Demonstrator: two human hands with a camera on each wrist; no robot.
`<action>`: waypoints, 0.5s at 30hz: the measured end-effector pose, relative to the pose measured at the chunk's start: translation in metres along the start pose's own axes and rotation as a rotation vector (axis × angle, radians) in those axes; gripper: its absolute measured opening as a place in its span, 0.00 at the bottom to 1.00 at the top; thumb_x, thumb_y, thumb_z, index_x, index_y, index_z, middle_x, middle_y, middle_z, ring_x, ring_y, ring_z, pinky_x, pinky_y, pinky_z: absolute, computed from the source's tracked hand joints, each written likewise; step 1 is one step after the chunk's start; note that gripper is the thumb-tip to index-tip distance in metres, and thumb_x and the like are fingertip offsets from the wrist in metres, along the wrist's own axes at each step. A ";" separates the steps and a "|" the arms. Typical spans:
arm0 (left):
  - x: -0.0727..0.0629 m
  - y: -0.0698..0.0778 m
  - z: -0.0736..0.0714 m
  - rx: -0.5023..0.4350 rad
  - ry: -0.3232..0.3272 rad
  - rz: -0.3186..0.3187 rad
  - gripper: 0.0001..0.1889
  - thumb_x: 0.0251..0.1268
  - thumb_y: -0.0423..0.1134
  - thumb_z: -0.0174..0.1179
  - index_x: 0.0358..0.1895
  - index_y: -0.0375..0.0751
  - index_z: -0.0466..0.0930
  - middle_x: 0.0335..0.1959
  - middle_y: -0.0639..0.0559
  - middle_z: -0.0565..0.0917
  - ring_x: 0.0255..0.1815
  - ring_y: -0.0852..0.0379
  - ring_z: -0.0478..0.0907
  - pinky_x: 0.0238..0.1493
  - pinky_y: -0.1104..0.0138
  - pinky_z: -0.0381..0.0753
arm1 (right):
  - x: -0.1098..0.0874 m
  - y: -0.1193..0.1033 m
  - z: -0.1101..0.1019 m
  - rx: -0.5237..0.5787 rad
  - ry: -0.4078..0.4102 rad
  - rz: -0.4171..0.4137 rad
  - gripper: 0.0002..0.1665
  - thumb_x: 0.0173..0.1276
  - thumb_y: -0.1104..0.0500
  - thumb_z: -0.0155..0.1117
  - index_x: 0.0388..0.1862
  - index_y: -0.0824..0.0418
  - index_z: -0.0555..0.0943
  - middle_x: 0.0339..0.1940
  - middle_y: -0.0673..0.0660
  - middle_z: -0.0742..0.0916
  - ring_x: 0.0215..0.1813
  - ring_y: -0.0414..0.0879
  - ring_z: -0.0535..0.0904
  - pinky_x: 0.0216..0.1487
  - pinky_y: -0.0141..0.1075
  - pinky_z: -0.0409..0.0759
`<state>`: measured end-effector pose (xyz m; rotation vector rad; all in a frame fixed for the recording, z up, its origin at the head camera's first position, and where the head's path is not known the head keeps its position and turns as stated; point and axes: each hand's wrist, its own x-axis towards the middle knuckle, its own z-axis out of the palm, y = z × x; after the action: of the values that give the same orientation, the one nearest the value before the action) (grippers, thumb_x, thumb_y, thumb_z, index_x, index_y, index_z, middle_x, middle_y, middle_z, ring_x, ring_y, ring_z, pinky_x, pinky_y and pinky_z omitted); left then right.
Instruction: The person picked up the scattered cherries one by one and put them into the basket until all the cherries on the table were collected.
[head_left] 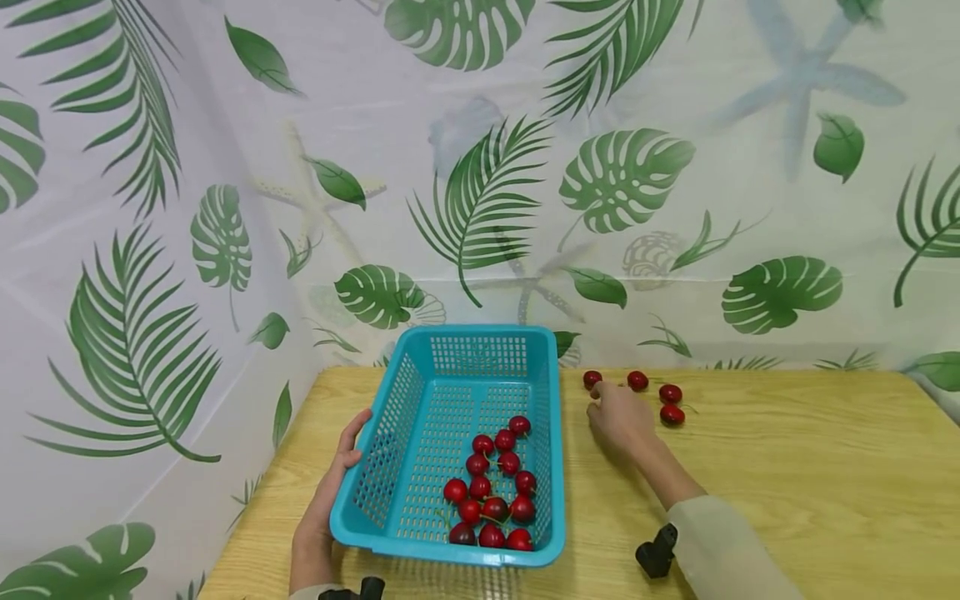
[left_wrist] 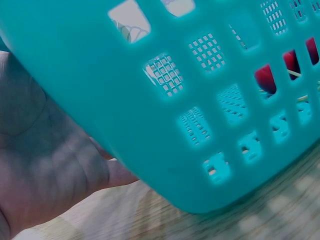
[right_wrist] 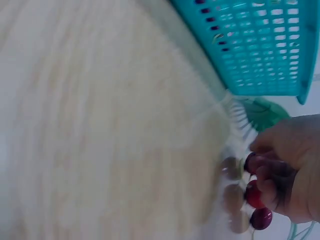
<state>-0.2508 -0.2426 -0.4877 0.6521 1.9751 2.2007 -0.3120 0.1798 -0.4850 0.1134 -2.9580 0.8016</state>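
A blue plastic basket [head_left: 561, 467] stands on the table, with several dark red cherries [head_left: 495, 508] gathered toward its near right part. My left hand [head_left: 330, 492] rests at the basket's left side, its fingers lying against the outer wall; in the left wrist view the open palm [left_wrist: 45, 150] faces the basket's corner. To the right of the basket, my right hand [head_left: 621, 421] reaches to a cherry [head_left: 592, 379] near the table's back edge. The right wrist view shows that cherry [right_wrist: 253, 163] between the thumb and fingertips.
Three more cherries lie right of my right hand: one cherry [head_left: 637, 381] at the back edge, a pair of cherries [head_left: 671, 402] beside it. The wooden table [head_left: 810, 483] extends to the right. A leaf-patterned sheet [head_left: 510, 250] hangs behind and along the left.
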 end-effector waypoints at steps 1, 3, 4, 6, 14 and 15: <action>-0.002 0.001 0.000 -0.004 0.013 -0.034 0.33 0.72 0.33 0.31 0.74 0.74 0.56 0.68 0.69 0.61 0.64 0.67 0.66 0.60 0.69 0.68 | -0.001 0.002 0.002 -0.020 -0.022 -0.006 0.13 0.66 0.65 0.53 0.43 0.69 0.82 0.34 0.63 0.86 0.26 0.50 0.76 0.23 0.40 0.71; -0.005 0.002 0.000 -0.014 0.028 -0.091 0.32 0.73 0.36 0.33 0.75 0.73 0.55 0.68 0.66 0.60 0.62 0.64 0.67 0.57 0.67 0.72 | -0.002 0.006 0.006 -0.070 -0.034 -0.034 0.10 0.66 0.66 0.53 0.39 0.69 0.81 0.32 0.63 0.86 0.28 0.50 0.77 0.25 0.41 0.73; -0.006 0.002 0.000 -0.011 0.027 -0.089 0.31 0.73 0.36 0.33 0.75 0.73 0.54 0.68 0.66 0.60 0.63 0.63 0.67 0.57 0.66 0.72 | -0.002 0.008 0.008 -0.093 -0.033 -0.047 0.09 0.67 0.67 0.53 0.37 0.68 0.81 0.31 0.62 0.85 0.28 0.51 0.78 0.26 0.42 0.75; -0.006 0.000 -0.001 -0.014 0.008 -0.055 0.32 0.73 0.35 0.32 0.74 0.74 0.55 0.68 0.69 0.60 0.63 0.65 0.67 0.57 0.67 0.72 | -0.002 0.010 0.011 -0.124 -0.030 -0.058 0.08 0.68 0.67 0.54 0.34 0.67 0.80 0.27 0.62 0.83 0.28 0.52 0.79 0.26 0.45 0.76; 0.002 -0.005 -0.002 -0.047 -0.053 0.085 0.35 0.71 0.30 0.31 0.69 0.79 0.61 0.65 0.77 0.65 0.63 0.72 0.66 0.59 0.74 0.67 | -0.002 0.014 0.014 -0.177 0.015 -0.089 0.07 0.69 0.66 0.55 0.32 0.66 0.80 0.26 0.61 0.82 0.30 0.54 0.80 0.30 0.48 0.79; 0.003 -0.004 -0.002 -0.052 -0.050 0.068 0.35 0.71 0.31 0.31 0.69 0.80 0.60 0.64 0.77 0.65 0.63 0.72 0.67 0.59 0.73 0.67 | -0.002 0.014 0.014 -0.189 0.018 -0.097 0.07 0.70 0.66 0.56 0.32 0.65 0.79 0.26 0.60 0.81 0.29 0.54 0.79 0.29 0.48 0.79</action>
<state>-0.2547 -0.2432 -0.4910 0.7700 1.8921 2.2426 -0.3117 0.1851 -0.5048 0.2343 -2.9654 0.5064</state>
